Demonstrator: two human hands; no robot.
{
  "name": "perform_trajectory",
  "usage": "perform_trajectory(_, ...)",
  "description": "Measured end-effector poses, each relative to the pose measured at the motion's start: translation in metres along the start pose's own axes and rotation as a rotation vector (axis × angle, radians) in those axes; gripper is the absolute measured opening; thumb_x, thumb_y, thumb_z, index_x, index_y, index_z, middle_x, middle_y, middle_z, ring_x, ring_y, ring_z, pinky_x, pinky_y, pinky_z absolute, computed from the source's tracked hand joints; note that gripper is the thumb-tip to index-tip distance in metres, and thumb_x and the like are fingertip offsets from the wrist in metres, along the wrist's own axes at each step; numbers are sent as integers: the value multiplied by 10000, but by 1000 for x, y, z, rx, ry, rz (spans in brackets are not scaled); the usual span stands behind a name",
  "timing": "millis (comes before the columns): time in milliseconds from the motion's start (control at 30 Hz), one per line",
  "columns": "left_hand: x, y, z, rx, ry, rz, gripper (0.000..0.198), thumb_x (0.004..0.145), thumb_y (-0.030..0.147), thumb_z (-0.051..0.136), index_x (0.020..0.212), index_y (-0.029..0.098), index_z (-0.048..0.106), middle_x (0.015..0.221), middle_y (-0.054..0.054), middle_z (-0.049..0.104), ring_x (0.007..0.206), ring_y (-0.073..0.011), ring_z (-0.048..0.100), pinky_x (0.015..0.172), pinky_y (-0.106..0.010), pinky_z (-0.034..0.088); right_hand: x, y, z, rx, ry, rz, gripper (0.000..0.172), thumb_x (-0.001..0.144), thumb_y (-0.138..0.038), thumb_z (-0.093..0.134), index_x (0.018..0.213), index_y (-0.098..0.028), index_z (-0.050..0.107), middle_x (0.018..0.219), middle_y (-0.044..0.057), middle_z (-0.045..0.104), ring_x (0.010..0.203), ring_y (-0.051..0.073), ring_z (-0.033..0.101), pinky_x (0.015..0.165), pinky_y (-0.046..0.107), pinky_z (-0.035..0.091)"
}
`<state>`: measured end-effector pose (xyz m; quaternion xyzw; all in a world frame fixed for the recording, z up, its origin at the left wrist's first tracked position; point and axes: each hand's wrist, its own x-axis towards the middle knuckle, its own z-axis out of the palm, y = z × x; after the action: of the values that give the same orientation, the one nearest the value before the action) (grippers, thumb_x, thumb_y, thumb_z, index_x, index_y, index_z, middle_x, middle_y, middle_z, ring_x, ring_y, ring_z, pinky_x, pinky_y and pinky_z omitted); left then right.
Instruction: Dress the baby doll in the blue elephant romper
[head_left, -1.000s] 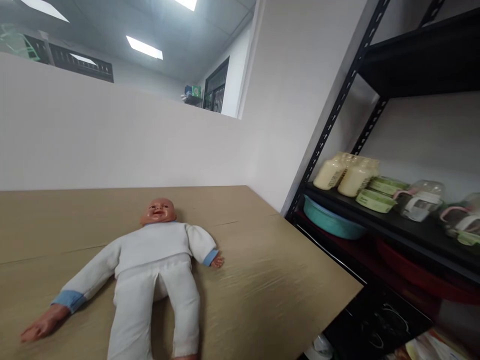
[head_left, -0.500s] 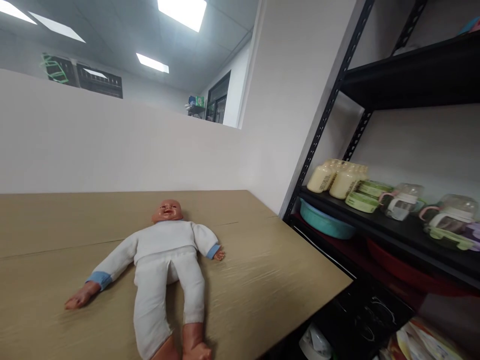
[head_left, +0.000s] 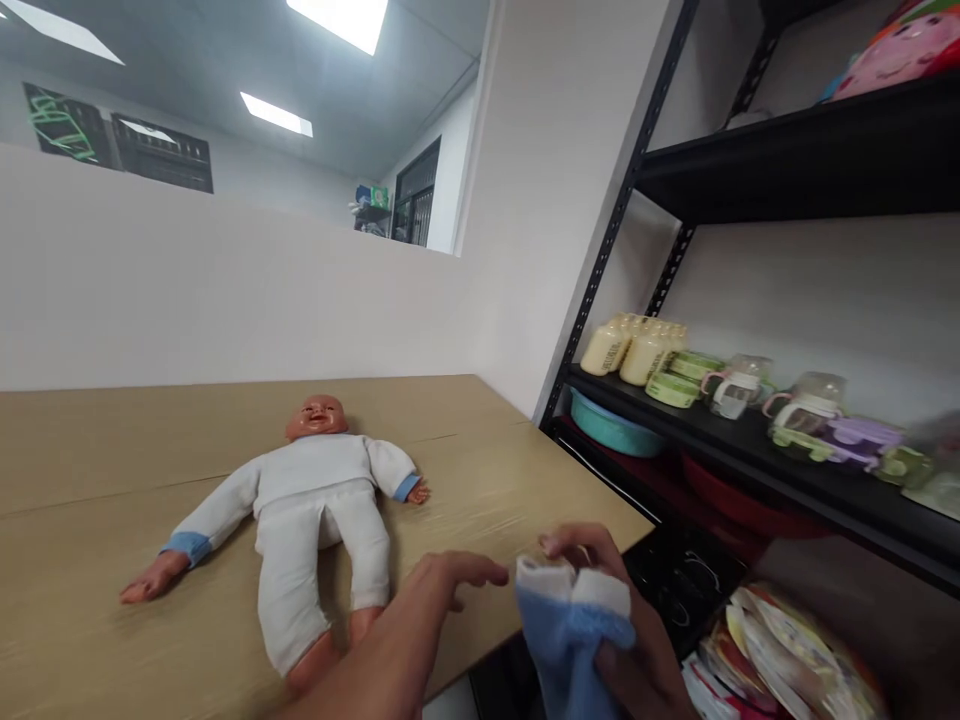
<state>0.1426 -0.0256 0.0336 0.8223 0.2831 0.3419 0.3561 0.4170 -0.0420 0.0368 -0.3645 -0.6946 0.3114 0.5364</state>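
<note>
Doll's (head_left: 315, 490) on its back, left of centre. Bottom centre, left hand (head_left: 448, 587) has loosely bent fingers, nothing in them, near the fuzzy blue cloth (head_left: 562, 635) that the right hand (head_left: 651, 640) has pinched, lower right. Guessing it's being sorted out; next move needs left fingers on its white edge (head_left: 601, 592). Right-side bottles (head_left: 645, 355): dark lettering, can't read it.

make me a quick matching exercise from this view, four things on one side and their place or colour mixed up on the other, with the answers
Things
1. doll
2. cloth item
3. basin
4. bottles

Place or colour
A. pale yellow, grouped on a black shelf
B. held in the right hand
C. turquoise
D. lying face up on the table

Pairs: 1-D, 2-B, 3-C, 4-A
</note>
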Motion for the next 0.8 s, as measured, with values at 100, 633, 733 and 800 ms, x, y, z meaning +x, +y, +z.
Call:
perform_trajectory(100,4,25,-10,-28,-32,-155,635,816,547,853,1364,377,583,1330,-19,680,1186,-280,654,1027,-391,567,19,-20,23,151,-7,-32,293,993,-550,655,1146,-302,692,1226,62,615,1049,231,634,936,325,550)
perform_trajectory(633,19,6,-44,191,-19,36,141,1004,280,578,1139,273,618,1110,-17,729,1028,-233,678,934,-364,531,53,-65,35,372,31,-225,286,878,-570,789,930,-299,713,1020,47,581,919,228,592,815,351,571)
perform_trajectory(733,17,5,-59,373,63,362,261,1057,231,471,1262,289,623,1234,-45,720,1098,-235,661,970,-367,517,46,-57,26,543,35,-284,388,950,-695,588,998,-330,710,1032,74,565,981,272,584,751,377,592)
perform_trajectory(800,12,9,-67,516,148,502,318,1110,250,402,1328,296,629,1285,-65,718,1128,-237,654,974,-366,516,45,-38,28,504,160,-178,396,976,-673,549,1082,-322,698,1121,86,574,1059,279,578,781,386,596)
